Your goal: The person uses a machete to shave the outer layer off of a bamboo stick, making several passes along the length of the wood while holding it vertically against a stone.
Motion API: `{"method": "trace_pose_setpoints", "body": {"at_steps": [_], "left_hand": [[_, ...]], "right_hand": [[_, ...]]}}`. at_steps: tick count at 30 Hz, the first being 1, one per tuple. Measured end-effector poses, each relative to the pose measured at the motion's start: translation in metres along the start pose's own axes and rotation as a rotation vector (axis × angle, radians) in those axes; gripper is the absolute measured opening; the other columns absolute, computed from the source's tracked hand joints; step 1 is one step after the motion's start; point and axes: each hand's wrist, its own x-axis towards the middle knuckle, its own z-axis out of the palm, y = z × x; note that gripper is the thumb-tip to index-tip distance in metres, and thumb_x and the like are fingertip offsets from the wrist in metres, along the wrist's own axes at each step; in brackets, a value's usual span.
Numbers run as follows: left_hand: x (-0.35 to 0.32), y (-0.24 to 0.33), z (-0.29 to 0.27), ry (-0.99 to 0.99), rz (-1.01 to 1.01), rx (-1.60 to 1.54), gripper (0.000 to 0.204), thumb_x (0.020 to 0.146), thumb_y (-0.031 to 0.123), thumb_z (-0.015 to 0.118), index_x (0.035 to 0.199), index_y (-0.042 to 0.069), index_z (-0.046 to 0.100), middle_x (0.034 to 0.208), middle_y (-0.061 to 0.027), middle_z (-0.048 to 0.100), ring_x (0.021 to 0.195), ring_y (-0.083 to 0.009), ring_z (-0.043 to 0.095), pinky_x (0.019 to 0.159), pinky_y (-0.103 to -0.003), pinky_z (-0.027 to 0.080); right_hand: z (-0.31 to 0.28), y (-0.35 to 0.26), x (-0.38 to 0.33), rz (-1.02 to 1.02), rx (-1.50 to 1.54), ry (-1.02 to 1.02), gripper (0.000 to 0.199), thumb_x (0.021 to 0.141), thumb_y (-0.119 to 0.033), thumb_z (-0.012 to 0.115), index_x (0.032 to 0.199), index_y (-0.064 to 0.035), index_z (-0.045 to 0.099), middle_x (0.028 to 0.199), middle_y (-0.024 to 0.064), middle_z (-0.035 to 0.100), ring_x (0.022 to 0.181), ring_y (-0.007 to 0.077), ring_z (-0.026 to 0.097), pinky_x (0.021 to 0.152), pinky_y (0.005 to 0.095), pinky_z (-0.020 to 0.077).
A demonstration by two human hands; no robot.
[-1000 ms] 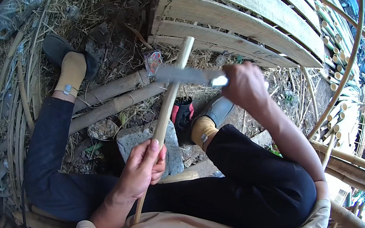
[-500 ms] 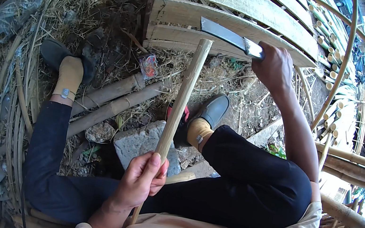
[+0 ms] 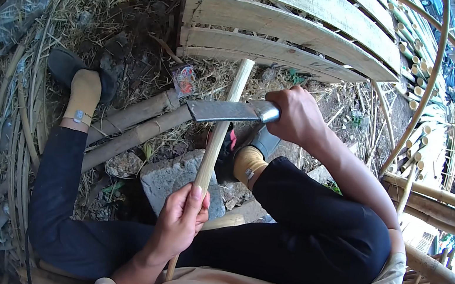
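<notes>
My left hand point(image 3: 180, 218) is closed around the lower part of a pale wooden stick point(image 3: 209, 166), which stands tilted slightly right in front of my body. The stick's lower end reaches my shirt. In my right hand point(image 3: 296, 114) is the handle of a machete point(image 3: 220, 111) with a broad, blunt-ended blade. That blade lies across the stick's upper half, its tip pointing left. Whether its edge bites into the wood, I cannot tell. A grey stone block point(image 3: 164, 182) sits on the ground beyond my left hand.
A slatted wooden crate point(image 3: 287, 26) stands ahead. Bamboo poles point(image 3: 139, 134) lie between my feet, and cut bamboo point(image 3: 421, 83) is stacked at the far right. A clear plastic bag point(image 3: 23, 2) rests at left. Bent bamboo point(image 3: 430, 97) arches on the right.
My right hand has brought the machete down and left, from above the stick's top to across its upper half. My left hand still grips the stick in about the same place.
</notes>
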Motion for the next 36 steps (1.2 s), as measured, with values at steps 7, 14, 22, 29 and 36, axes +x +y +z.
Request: {"method": "trace_pose_setpoints", "body": {"at_steps": [7,14,22,29,36], "left_hand": [[-0.003,-0.002,-0.003,0.087,0.085,0.163,0.037,0.109,0.032,0.041,0.086,0.004,0.050,0.060,0.0048,0.040,0.052,-0.0022,0.037,0.046,-0.021,0.030],[-0.007,0.001,-0.001,0.047,0.118,0.181,0.036,0.109,0.029,0.041,0.084,0.004,0.050,0.060,0.0041,0.041,0.052,-0.0023,0.038,0.046,-0.021,0.031],[-0.005,0.006,-0.009,-0.022,0.049,-0.020,0.036,0.109,0.035,0.038,0.090,0.007,0.048,0.060,0.0054,0.037,0.046,-0.0003,0.028,0.040,-0.019,0.021],[0.002,0.003,-0.017,-0.356,-0.154,-0.457,0.037,0.109,0.042,0.033,0.090,0.012,0.044,0.055,0.0058,0.026,0.039,-0.0021,0.016,0.036,-0.022,0.014],[-0.003,-0.004,0.002,-0.234,-0.116,-0.252,0.039,0.109,0.043,0.033,0.089,0.011,0.044,0.055,0.0056,0.028,0.040,-0.0012,0.018,0.036,-0.021,0.014]], "right_hand": [[-0.008,0.013,0.010,0.039,-0.144,0.092,0.018,0.063,-0.012,0.069,0.080,-0.0086,0.074,0.066,0.0155,0.066,0.064,0.0351,0.067,0.061,0.0437,0.0533],[-0.025,0.046,0.007,0.135,-0.382,0.360,0.011,0.071,-0.008,0.071,0.082,-0.0081,0.074,0.064,0.0098,0.069,0.056,0.0250,0.069,0.052,0.0379,0.0542],[-0.031,0.015,-0.007,0.016,0.006,0.233,0.013,0.066,-0.010,0.066,0.078,-0.0078,0.070,0.066,0.0159,0.067,0.065,0.0350,0.068,0.065,0.0446,0.0560],[-0.010,-0.001,-0.006,-0.022,-0.001,0.059,0.010,0.062,-0.010,0.067,0.070,-0.0057,0.063,0.063,0.0174,0.062,0.064,0.0388,0.064,0.061,0.0458,0.0509],[-0.021,0.024,0.007,0.199,-0.163,0.142,0.016,0.065,-0.011,0.067,0.080,-0.0048,0.072,0.064,0.0182,0.065,0.062,0.0375,0.065,0.064,0.0458,0.0525]]}}
